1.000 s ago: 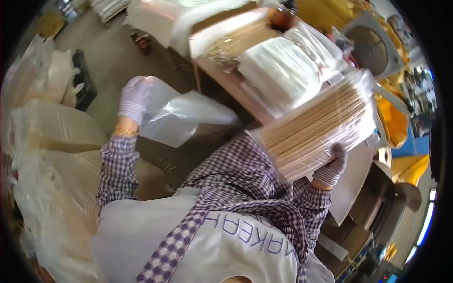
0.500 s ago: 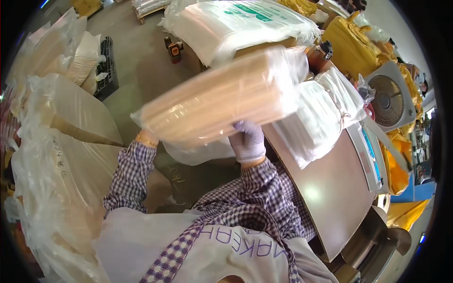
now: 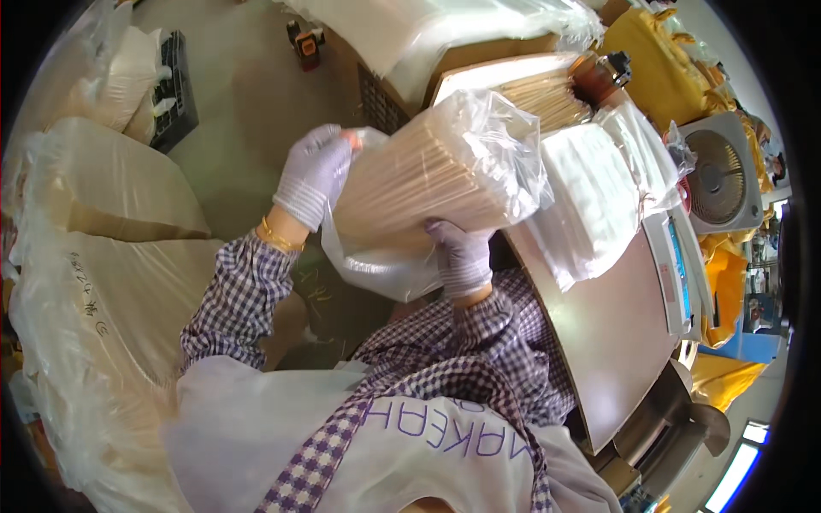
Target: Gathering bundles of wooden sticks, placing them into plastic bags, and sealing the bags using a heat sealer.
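A clear plastic bag filled with thin wooden sticks (image 3: 410, 175) is held up in front of me, tilted, its loose end crumpled at the upper right. My left hand (image 3: 316, 175), in a pale glove with fingertips bare, is closed on the plastic at the bag's left end. Under the near side, my gloved right hand (image 3: 462, 256) grips the bag, thumb on the front; its other fingers are hidden behind. A flap of loose plastic hangs below, between the hands. Just right of the bag lies a stack of white plastic bags (image 3: 586, 192).
The stack lies on a brown tabletop (image 3: 616, 342) with a flat scale (image 3: 671, 274). Behind are a tray of loose sticks (image 3: 547, 98), a brown bottle (image 3: 599, 77) and a grey fan (image 3: 718, 175). Large plastic-wrapped boxes (image 3: 128, 188) line my left. A cordless drill (image 3: 305, 44) stands on the floor.
The bag has swung from lying long and leftward to a steeper tilt, exposing stick ends. My left hand has come up from behind the bag's left end to its upper left corner.
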The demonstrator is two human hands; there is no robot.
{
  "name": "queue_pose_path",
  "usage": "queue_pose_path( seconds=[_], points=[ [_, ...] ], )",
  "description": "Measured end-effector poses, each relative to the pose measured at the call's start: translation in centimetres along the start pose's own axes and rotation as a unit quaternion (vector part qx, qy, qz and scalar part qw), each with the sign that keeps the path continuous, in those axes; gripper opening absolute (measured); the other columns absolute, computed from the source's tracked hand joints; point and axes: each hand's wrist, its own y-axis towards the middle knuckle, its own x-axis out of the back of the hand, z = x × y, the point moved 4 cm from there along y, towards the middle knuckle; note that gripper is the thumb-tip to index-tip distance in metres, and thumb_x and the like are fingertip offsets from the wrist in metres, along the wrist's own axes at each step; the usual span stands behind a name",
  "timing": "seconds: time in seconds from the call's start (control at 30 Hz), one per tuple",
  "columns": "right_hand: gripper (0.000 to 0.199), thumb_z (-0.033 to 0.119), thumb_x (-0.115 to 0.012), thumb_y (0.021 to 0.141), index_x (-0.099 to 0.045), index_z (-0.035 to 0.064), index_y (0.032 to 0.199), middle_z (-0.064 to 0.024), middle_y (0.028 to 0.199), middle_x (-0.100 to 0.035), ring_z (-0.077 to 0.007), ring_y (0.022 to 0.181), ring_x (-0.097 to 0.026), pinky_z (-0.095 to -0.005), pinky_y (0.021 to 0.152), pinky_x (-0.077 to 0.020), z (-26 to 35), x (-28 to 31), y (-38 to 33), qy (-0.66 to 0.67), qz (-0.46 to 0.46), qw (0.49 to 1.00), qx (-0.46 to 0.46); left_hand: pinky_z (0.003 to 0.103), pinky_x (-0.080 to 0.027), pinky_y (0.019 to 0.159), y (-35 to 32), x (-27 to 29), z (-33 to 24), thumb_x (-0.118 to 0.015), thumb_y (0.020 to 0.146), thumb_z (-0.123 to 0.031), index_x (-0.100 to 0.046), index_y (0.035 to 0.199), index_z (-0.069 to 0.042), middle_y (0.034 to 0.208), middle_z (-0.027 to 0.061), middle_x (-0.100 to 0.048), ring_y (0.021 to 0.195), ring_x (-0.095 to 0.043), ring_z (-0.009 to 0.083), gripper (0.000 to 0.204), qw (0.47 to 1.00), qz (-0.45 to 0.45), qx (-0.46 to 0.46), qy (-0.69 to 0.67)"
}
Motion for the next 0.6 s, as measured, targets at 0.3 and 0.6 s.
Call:
queue_pose_path(
  seconds=[0.3, 0.6],
  points=[
    [0.053, 0.032, -0.055, 0.081, -0.043, 0.0025, 0.123, -0.0124, 0.124, -0.046, -0.0237, 0.118, -0.039, -0.0351, 0.099, -0.0292, -7.2, -6.4, 3.4, -0.487, 0.367, 0.686, -0.396, 0.021, -0.045, 0.068, -1.2, -0.2, -2.0, -0.062, 0.078, -0.010, -0.060, 0.086, 0.000, 0.080, 0.0061, -0.061, 0.073, -0.056, 0.0115, 0.013, 0.999, -0.040, 0.017, -0.006],
    [0.033, 0.012, -0.051, 0.080, -0.054, 0.0018, 0.111, -0.0135, 0.095, -0.062, -0.0198, 0.083, -0.061, -0.0276, 0.073, -0.0483, 10.5, -4.5, 5.5, -0.621, 0.228, 0.749, -0.035, 0.030, -0.041, 0.051, 12.2, 5.0, -5.4, -0.063, 0.073, -0.019, -0.061, 0.073, -0.004, 0.063, 0.0033, -0.054, 0.055, -0.050, 0.0141, 0.016, 0.975, -0.212, 0.001, 0.066]
  ],
)
